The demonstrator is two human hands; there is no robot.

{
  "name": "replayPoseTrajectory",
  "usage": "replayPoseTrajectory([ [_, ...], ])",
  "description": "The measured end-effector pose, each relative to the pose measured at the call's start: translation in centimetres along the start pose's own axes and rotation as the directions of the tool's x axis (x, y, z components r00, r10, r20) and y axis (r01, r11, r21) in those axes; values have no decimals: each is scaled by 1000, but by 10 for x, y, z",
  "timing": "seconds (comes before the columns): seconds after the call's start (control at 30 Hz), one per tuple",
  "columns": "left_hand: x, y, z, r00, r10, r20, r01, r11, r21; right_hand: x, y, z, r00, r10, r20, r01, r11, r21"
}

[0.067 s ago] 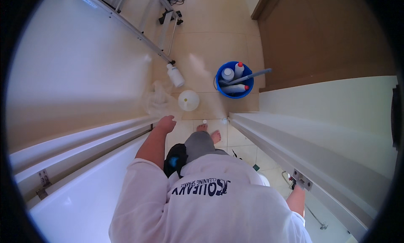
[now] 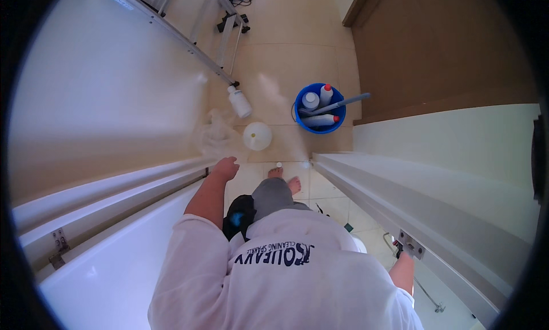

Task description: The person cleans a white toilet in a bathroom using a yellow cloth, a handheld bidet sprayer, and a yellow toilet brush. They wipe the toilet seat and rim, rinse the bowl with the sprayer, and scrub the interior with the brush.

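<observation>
My left hand (image 2: pixel 227 168) is stretched forward beside the left door frame, its fingers a little apart and nothing visible in them. Just beyond it on the floor lies a crumpled clear plastic bag (image 2: pixel 216 134). A round whitish plastic jug (image 2: pixel 257 136) with a yellow spot on top stands close to that bag. My right hand (image 2: pixel 402 254) is at the right door frame (image 2: pixel 366 198), by a metal strike plate (image 2: pixel 412 244). Its fingers are hidden there, and a small dark and red thing shows next to it.
A blue bucket (image 2: pixel 298 117) ahead holds several bottles and a grey handle. One white bottle (image 2: pixel 239 103) lies near the foot of an aluminium ladder (image 2: pixel 194 50). A white door (image 2: pixel 114 267) is at my left, a brown door (image 2: pixel 440 56) ahead right. A small white cap (image 2: pixel 279 165) lies by my foot.
</observation>
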State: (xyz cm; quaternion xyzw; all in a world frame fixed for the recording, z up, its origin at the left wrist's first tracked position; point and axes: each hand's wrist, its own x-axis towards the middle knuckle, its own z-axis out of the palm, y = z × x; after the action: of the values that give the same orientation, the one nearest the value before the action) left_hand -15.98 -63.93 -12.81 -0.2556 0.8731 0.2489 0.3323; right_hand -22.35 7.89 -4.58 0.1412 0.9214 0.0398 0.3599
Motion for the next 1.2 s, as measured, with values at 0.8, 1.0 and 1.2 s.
replayPoseTrajectory([
  [0.8,-7,-40,0,1000,-14,19,13,997,70,3,-14,12,999,42,21,-44,994,103],
  [1.0,41,-3,-23,993,18,121,-30,995,97,-22,-49,46,990,116,80,-126,983,136],
  [1.2,123,51,-43,954,120,275,-176,966,187,-24,-181,90,967,177,180,-238,878,414],
])
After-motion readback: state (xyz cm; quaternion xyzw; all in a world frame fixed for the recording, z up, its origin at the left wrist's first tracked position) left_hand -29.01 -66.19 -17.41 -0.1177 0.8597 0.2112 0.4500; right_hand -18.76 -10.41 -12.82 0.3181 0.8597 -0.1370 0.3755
